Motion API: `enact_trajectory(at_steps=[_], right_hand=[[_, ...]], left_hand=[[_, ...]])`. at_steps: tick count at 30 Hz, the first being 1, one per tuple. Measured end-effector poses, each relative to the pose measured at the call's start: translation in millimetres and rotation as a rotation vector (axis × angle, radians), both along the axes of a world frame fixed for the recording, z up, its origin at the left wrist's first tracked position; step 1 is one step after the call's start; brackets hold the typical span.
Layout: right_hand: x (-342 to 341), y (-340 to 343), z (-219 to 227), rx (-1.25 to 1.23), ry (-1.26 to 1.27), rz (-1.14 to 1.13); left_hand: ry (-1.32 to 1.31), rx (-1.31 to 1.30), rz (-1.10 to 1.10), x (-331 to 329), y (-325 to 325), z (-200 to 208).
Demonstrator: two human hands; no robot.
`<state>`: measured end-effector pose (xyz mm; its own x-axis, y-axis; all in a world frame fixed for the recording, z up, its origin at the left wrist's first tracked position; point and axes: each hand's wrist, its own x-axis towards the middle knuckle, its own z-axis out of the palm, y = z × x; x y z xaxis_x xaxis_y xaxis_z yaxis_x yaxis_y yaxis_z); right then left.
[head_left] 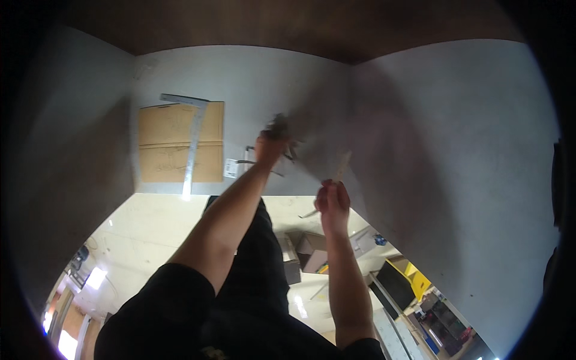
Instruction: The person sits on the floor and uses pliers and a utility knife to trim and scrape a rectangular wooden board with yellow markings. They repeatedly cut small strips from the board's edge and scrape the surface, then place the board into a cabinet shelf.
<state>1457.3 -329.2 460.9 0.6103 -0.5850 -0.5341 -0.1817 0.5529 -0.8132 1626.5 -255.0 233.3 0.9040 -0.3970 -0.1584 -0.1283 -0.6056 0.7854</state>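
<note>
My left hand [272,149] reaches forward over the grey panel, closed around a dark object [277,125] smeared by motion, so its kind does not show. Closer to me on the right, my right hand [333,197] is closed, pinching a thin pale strip [343,165] that points up and away. Beside my left wrist lie several thin dark bent pieces [245,161], partly hidden by the arm. A small white label [230,168] sits next to them.
Left of my arm, a steel square [195,129] lies across a brown cardboard sheet [163,144]. Grey side panels rise left and right [414,150], with a dark brown panel [252,24] at the far end. Below are a pale floor [144,228] and cardboard boxes [312,251].
</note>
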Motion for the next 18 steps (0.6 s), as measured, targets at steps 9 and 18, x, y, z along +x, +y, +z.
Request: enact_trajectory(at_steps=[9, 18], right_hand=[[-272.3, 53.7, -120.7, -0.399, 0.742, 0.584], [-338.2, 150.3, -14.5, 0.213, 1.043, 0.134]], left_hand=[[-0.011, 0.095, 0.269, 35.4, 58.0, 60.4], [0.007, 0.794, 0.111, 76.5, 180.4, 25.4]])
